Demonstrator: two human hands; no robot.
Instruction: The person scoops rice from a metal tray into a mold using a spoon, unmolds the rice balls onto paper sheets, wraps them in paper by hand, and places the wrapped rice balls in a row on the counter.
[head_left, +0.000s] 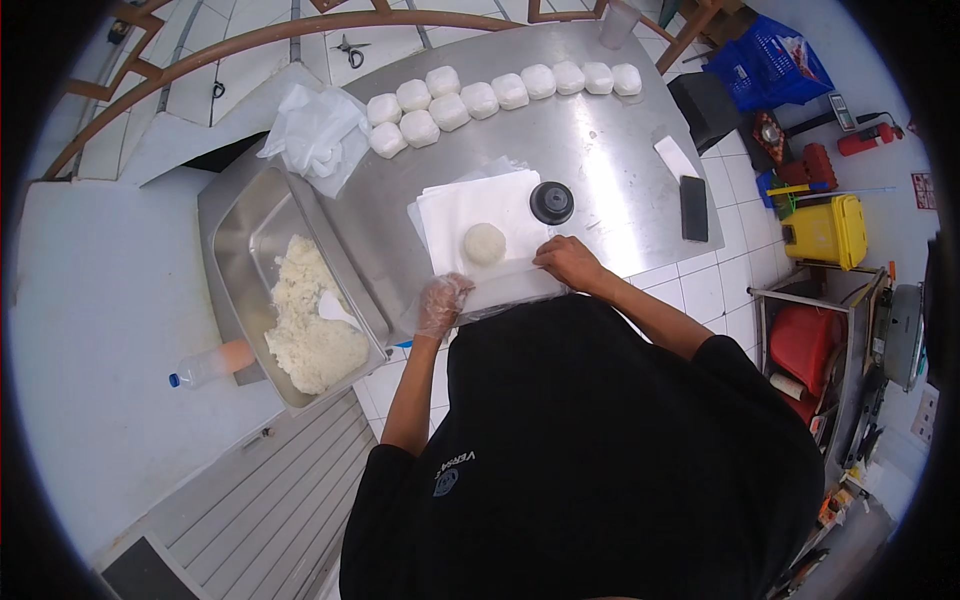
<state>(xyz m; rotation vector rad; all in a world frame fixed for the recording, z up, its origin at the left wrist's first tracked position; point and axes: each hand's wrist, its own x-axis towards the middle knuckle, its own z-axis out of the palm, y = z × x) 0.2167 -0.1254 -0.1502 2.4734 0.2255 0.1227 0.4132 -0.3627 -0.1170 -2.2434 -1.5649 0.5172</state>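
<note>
A round mound of cooked white rice (484, 244) sits on a stack of white wrapping paper (461, 199) in front of me. My left hand (442, 298), in a clear plastic glove, pinches the near left part of the top sheet. At the near right, the bare fingers of my right hand (568, 261) grip the same sheet. Its near edge looks raised in a fold between both hands, just short of the rice. Beyond my right hand stands a round black mould with a knob (552, 202). Several white wrapped parcels (478, 100) line the far side of the table.
To the left, a deep steel pan (251, 225) holds loose rice (315, 330) and a white scoop (336, 309). A crumpled plastic bag (315, 135) lies beyond it. On the steel table (600, 157), a black phone (694, 208) rests near the right edge. A clear cup (619, 26) stands far back.
</note>
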